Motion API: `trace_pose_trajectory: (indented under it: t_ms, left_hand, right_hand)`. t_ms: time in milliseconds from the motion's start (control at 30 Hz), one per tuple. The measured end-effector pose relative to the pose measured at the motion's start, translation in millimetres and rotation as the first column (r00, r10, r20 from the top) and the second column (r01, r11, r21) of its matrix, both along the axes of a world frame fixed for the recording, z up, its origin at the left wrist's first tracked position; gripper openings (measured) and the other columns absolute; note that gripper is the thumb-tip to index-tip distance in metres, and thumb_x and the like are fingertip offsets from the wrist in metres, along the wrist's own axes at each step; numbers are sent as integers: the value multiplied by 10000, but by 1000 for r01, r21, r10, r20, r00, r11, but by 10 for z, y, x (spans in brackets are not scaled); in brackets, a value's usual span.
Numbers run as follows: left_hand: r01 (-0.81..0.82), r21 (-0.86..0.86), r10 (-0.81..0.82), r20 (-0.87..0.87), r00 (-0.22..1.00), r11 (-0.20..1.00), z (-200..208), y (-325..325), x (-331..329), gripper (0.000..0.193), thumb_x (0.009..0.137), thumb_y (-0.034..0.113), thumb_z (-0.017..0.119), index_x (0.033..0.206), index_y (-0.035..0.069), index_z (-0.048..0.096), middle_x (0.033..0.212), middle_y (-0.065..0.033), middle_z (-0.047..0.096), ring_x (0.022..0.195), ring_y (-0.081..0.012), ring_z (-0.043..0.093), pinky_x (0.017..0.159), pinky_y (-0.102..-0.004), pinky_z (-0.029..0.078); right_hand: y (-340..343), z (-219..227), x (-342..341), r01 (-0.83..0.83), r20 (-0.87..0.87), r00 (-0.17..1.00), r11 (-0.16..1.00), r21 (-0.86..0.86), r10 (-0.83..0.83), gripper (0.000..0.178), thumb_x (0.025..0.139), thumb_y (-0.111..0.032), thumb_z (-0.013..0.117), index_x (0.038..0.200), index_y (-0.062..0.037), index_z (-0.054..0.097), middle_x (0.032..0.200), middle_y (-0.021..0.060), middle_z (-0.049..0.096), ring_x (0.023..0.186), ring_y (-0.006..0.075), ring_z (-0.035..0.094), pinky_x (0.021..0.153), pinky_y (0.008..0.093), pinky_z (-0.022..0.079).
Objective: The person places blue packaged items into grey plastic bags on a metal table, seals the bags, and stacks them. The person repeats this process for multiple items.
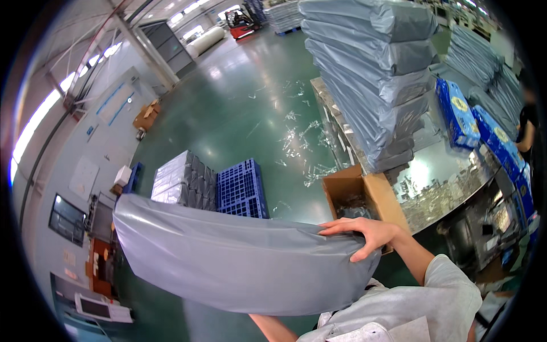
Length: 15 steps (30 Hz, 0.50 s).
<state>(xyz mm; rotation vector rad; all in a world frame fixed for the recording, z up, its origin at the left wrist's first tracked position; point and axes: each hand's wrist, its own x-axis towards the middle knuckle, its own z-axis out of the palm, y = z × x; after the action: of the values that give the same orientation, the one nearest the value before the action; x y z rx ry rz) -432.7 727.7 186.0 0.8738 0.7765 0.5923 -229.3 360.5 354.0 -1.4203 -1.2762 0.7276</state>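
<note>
A long grey plastic-wrapped package [228, 256] is held up across the front of my body, its left end reaching out over the floor. My right hand [364, 232] grips its top at the right end, thumb and fingers pressing into the film. From below, my left forearm [272, 328] goes under the package, which hides the left hand and its fingers. Just beyond my right hand is an open cardboard box [373, 194] with crumpled plastic inside.
A tall stack of grey packages [376, 74] stands on a metal table [427, 182] at right, near blue packs [456, 114]. Ahead are a blue pallet [242, 185] and a silver-grey stack [182, 176]. Scraps litter the green floor [233, 119]. A person [529, 128] is at far right.
</note>
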Motion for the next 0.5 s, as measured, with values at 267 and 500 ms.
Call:
trace_pose_trajectory:
  t_ms: [267, 500]
  left_hand:
    - [78, -80, -87, -118, 989, 994, -451, 1090, 776, 757, 886, 452, 584, 1432, 20, 288, 1393, -164, 405, 1202, -287, 480, 1031, -391, 399]
    - [196, -130, -214, -142, 966, 972, -596, 1811, 1859, 725, 892, 418, 595, 1428, 26, 305, 1395, -157, 410, 1187, -287, 496, 1019, -399, 416]
  right_hand:
    - [1194, -1037, 809, 43, -556, 811, 966, -255, -183, 630, 914, -469, 570, 1439, -154, 418, 1384, 58, 491, 1274, 186, 452, 1048, 333, 358]
    - [1472, -2206, -13, 514, -974, -60, 830, -218, -219, 888, 809, -780, 383, 1457, -172, 376, 1467, 54, 414, 1331, 220, 401, 1095, 429, 337]
